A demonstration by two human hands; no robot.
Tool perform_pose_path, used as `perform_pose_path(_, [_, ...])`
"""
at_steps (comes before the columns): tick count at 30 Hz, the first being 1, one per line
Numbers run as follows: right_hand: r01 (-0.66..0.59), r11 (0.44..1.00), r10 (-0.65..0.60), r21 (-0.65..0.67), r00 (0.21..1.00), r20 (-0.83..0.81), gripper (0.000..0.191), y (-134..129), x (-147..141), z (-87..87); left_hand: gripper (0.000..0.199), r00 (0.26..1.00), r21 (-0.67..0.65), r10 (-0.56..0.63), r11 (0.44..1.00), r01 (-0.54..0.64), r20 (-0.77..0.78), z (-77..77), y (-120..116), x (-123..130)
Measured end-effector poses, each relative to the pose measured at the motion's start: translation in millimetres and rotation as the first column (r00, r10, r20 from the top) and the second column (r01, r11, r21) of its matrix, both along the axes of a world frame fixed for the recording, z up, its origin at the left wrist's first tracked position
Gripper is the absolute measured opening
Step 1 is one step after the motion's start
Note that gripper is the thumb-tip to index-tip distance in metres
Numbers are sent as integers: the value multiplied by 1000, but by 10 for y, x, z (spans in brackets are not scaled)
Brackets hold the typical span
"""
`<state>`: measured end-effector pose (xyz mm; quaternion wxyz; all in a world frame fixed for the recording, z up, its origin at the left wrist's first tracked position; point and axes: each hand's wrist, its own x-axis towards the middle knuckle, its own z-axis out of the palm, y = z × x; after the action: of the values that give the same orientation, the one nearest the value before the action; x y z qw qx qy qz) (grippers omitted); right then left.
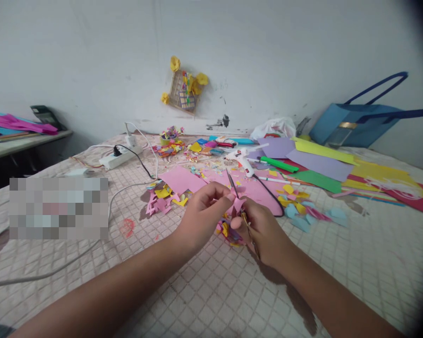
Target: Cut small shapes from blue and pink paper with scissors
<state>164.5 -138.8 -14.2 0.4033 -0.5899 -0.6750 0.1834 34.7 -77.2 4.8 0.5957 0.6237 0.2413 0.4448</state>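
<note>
My left hand (209, 209) pinches a small piece of pink paper (238, 204) between thumb and fingertips. A pair of scissors (246, 218) is in my right hand (264, 227), its blades pointing up and away, right beside the pink piece. Whether the blades touch the paper I cannot tell. Beneath my hands lies a small heap of yellow, purple and pink paper scraps (229, 233). Larger pink sheets (183, 178) spread out just beyond, with pink and yellow cut pieces (162, 199) to the left.
A white glue gun (245, 162) with a black cord lies behind my hands. Coloured sheets (317, 162) and a blue bag (352, 124) are at right. A power strip (120, 158) with cables stands left. Yellow and light-blue pieces (298, 216) lie right of my hands.
</note>
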Motion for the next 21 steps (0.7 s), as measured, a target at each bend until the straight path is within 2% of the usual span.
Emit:
perform_pose_path(15, [20,996,-23,87,999,33,45,6,1,33,4,994,181,29,983,-9,-104,26,18,-34])
perform_pose_path(18, [69,986,-60,155,997,-57,47,-18,62,72,7,991,207,41,978,-13,-129,12,17,-46])
perform_pose_path(21, [173,954,-98,243,951,-292,46,-104,199,67,10,984,222,85,974,-48,-157,-15,53,-52])
